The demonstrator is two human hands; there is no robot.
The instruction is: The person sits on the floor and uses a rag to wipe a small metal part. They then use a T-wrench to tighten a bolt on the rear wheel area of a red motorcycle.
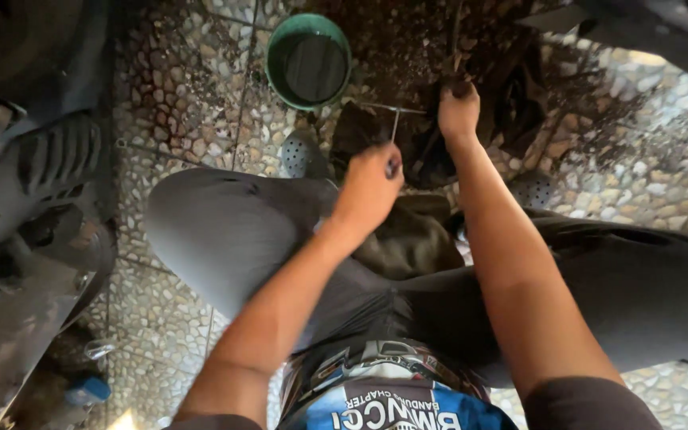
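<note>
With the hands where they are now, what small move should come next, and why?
Probably a short turn of the T-shaped metal tool by the left hand, while the right hand steadies the dark part. The left hand is closed on the tool's lower end, and its crossbar end points into the dark, oily parts on the pebble floor. The right hand's fingertips already rest there.

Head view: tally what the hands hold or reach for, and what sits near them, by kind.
Hands: 2, left hand, right hand
T-shaped metal tool: 1
Green bucket: 1
Grey perforated shoes: 2
Total: 6
</note>
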